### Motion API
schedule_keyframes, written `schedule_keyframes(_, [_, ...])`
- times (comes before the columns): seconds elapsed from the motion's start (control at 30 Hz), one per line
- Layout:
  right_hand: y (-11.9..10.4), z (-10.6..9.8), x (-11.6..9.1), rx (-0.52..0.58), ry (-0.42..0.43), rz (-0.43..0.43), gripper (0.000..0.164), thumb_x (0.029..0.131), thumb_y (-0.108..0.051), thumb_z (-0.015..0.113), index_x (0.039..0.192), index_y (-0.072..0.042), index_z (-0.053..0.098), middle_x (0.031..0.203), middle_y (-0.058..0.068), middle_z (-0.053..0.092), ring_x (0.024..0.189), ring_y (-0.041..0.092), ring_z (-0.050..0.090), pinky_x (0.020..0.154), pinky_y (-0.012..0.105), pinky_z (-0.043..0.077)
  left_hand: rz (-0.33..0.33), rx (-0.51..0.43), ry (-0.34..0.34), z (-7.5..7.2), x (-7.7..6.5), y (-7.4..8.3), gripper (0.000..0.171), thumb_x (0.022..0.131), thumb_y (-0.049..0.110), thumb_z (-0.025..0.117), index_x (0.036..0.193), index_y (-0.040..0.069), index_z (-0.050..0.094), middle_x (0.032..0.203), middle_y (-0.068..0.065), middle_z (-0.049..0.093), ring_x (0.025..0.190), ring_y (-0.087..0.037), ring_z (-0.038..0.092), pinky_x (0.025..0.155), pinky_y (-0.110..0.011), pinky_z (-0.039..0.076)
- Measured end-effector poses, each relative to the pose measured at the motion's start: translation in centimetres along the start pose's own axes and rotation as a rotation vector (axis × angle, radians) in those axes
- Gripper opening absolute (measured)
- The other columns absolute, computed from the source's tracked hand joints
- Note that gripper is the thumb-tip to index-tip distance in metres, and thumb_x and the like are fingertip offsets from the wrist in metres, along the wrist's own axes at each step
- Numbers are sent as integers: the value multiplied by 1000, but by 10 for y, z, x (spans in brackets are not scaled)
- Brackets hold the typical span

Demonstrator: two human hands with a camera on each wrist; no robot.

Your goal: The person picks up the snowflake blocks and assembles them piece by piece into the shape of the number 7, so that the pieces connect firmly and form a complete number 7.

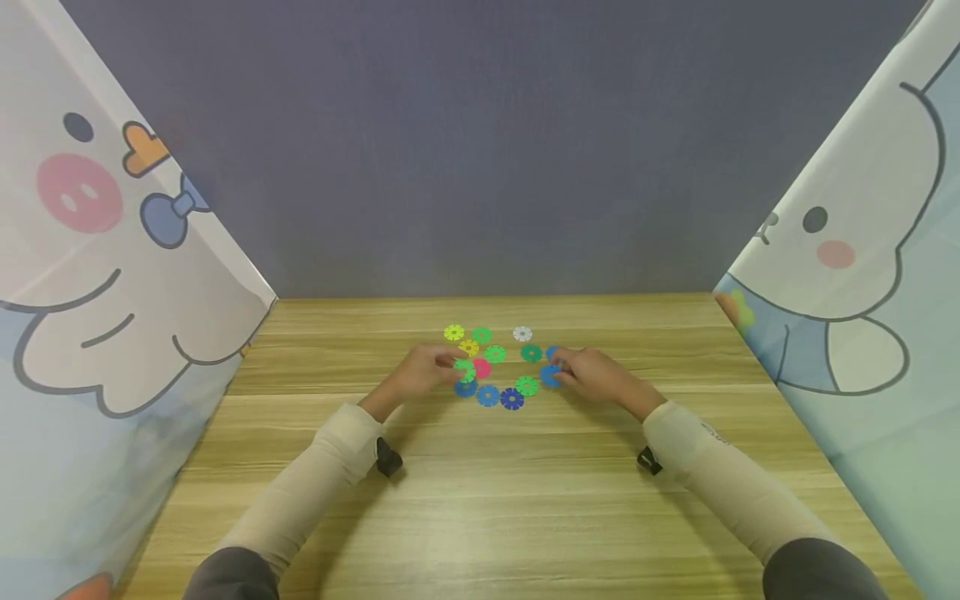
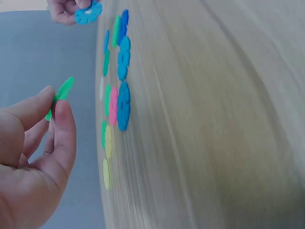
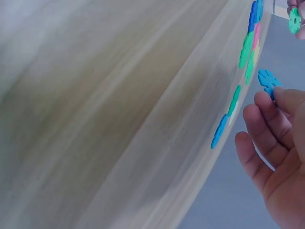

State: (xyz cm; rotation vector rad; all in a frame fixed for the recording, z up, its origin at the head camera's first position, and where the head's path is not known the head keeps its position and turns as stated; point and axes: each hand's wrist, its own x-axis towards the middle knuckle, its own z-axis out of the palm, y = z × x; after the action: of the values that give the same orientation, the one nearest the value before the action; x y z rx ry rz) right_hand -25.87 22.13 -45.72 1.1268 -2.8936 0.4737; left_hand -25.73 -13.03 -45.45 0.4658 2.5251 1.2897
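Note:
Between thumb and index finger, my left hand [image 1: 422,372] pinches a green notched plastic disc [image 2: 66,88], held up off the table. My right hand [image 1: 597,375] pinches a similar blue disc [image 3: 268,79] by its edge, the other fingers loosely bent. Both hands face each other over flat discs of the same kind. Nearest the left hand lie a pink disc [image 1: 483,368], a blue disc [image 1: 464,389] and a yellow disc [image 1: 468,347]. Close to the right hand are a dark green disc [image 1: 531,353] and another blue disc [image 1: 552,352], partly covered by the fingers.
Toward the front of the group lie a dark blue disc [image 1: 512,400], a mid-blue disc [image 1: 488,396] and a green disc [image 1: 527,385]. A white disc [image 1: 522,333] and a yellow-green disc [image 1: 453,332] lie farther back. A grey panel [image 1: 480,167] rises behind the wooden table [image 1: 480,500]; cartoon-printed cloths flank it.

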Motion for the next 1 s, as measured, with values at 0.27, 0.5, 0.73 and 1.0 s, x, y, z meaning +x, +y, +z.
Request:
schedule_keyframes(0.27, [-11,-2,4,45,30,-23,18,101,-17,64,116,-7,63,72,-5,65,54,1,46,54,20,44,-65,-130,-20,7,1,11,45,92,23,77,134,14,67,128,-13,67,121,-29,62,95,-39,59])
schedule_keyframes(0.5, [-22,-2,8,69,69,-17,18,101,-16,63,115,-5,63,80,-3,71,61,-2,54,64,24,55,-54,-261,-70,15,4,16,47,94,16,75,139,10,63,132,-16,61,115,-27,65,94,-37,61])
schedule_keyframes(0.73, [-29,1,13,111,66,4,20,101,-17,63,118,-5,63,88,1,75,68,3,63,67,23,57,-89,-394,-113,24,10,20,51,93,8,74,142,5,59,136,-20,56,106,-20,69,93,-33,62])
schedule_keyframes(1.0, [-35,2,13,162,101,-29,19,101,-15,64,116,-5,62,91,5,77,68,5,66,65,20,57,-158,-516,-109,31,11,29,49,93,2,73,140,7,60,138,-18,52,113,-23,64,92,-31,62])
